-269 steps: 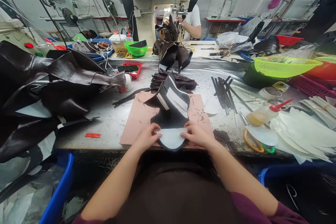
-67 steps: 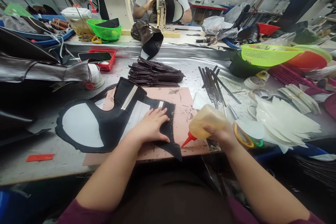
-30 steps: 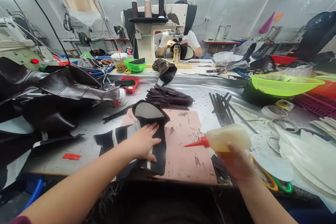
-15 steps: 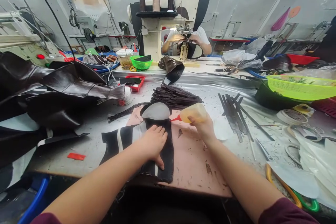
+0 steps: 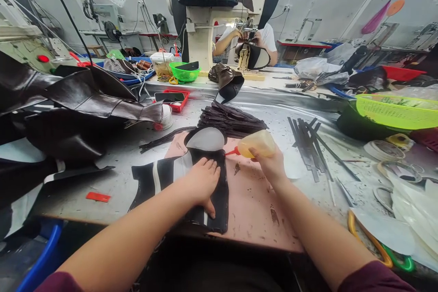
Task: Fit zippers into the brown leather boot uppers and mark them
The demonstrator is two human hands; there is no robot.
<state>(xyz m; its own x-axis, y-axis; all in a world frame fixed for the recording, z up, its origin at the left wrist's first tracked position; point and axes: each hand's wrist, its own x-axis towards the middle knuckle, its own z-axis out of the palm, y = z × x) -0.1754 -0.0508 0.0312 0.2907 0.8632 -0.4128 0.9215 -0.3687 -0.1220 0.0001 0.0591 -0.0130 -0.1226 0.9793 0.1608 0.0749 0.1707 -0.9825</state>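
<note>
A black shoe-upper piece with white strips [image 5: 219,196] lies across the pink board [image 5: 253,210]. My left hand [image 5: 204,182] rests flat on it, fingers stretched out and thumb spread. In my right hand [image 5: 270,164] is a squeeze bottle of yellowish liquid [image 5: 256,143], tipped sideways. Its red nozzle points left and meets the right edge of the black piece near the top. A rounded grey-white part [image 5: 206,139] shows at the piece's far end. Just beyond it lies a pile of dark zippers [image 5: 229,118].
Dark leather pieces [image 5: 85,96] are heaped on the left. Flat dark strips [image 5: 308,146] and a yellow-green basket [image 5: 397,112] are at right. Scissors with orange handles [image 5: 369,239] lie near the front edge. Behind a sewing machine [image 5: 201,32], another person works on a shoe piece.
The view has tilted slightly downward. The nozzle stays at the black piece's right edge, and my left hand keeps its place on the piece.
</note>
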